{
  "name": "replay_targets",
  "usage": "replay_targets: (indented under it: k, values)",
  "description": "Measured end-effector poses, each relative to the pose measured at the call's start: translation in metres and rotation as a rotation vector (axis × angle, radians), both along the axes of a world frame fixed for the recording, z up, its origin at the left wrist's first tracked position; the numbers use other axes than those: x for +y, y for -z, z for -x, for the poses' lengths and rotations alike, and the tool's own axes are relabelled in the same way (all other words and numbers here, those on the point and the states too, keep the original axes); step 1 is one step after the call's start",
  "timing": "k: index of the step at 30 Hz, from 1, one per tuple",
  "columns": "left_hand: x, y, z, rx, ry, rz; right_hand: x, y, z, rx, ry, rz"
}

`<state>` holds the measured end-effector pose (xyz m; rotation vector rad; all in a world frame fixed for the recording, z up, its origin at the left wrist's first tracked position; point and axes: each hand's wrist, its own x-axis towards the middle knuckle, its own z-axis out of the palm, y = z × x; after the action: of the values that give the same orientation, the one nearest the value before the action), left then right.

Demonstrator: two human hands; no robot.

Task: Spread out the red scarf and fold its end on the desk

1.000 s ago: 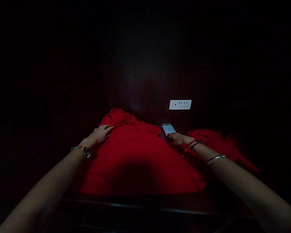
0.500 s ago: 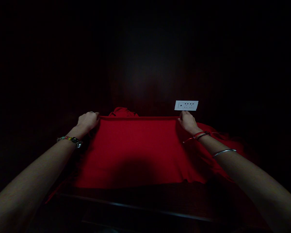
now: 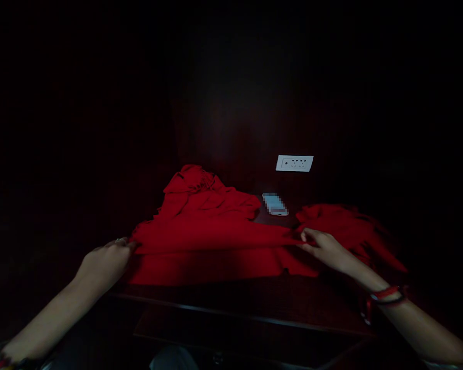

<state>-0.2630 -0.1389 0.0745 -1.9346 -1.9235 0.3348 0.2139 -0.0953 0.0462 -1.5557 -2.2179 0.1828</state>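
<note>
A red cloth (image 3: 212,241) lies on a dark table (image 3: 254,303), folded over toward me with its far part bunched up. My left hand (image 3: 106,259) pinches the fold's left end, fingers closed on the fabric. My right hand (image 3: 324,246) grips the fold's right end, also closed on the fabric. Both arms reach in from the bottom corners. The room is very dark.
A phone (image 3: 274,204) lies on the table behind the cloth. A white wall socket plate (image 3: 294,163) sits on the dark back wall. Another piece of red cloth (image 3: 351,226) lies crumpled at the right. The table's front edge (image 3: 231,314) runs close to me.
Both hands pulled the cloth's far edge toward me and down, folding it over. The phone, hidden half a second ago behind the raised cloth, shows again.
</note>
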Motion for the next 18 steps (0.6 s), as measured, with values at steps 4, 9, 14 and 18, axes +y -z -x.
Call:
replay_targets:
  k: [4,9,14,18]
  values:
    - [-0.012,0.02,0.006,0.009,0.018,0.091,-0.019,0.011,-0.006,-0.087,-0.079,0.186]
    - [-0.012,0.021,0.002,0.055,0.046,0.131,-0.016,-0.008,-0.007,-0.205,-0.168,0.484]
    - [-0.013,0.006,-0.006,0.131,0.084,-0.09,0.019,-0.041,0.021,-0.135,-0.225,0.528]
    - [-0.012,0.017,0.009,0.024,0.082,0.043,0.058,-0.032,0.068,-0.293,-0.193,0.228]
